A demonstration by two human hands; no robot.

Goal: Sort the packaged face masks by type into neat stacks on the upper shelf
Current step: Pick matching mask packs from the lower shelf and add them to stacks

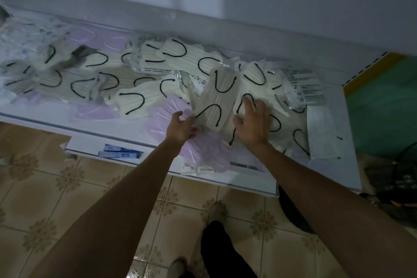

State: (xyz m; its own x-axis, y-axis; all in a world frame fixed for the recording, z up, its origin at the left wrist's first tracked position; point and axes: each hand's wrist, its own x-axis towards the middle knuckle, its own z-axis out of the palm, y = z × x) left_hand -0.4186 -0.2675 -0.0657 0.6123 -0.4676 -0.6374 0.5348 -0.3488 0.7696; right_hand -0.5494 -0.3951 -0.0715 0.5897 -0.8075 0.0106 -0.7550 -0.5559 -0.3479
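Note:
Several packaged masks lie jumbled on the white upper shelf [94, 127]: cream ones with black ear loops [140, 99] and lilac ones [168, 111]. A grey-beige mask pack with black loops [216, 99] lies between my hands. My left hand [181, 128] has its fingers curled at that pack's left edge, over the lilac pack; whether it grips the pack I cannot tell. My right hand [253, 123] lies spread on the cream packs at the right, fingers slightly bent. More lilac packs [209, 153] hang over the shelf's front edge under my wrists.
A lower shelf holds blue boxes [121, 152]. White-wrapped packs [322, 133] lie at the shelf's right end. A green and yellow wall panel [383, 101] stands at the right. Tiled floor and my legs [223, 253] are below.

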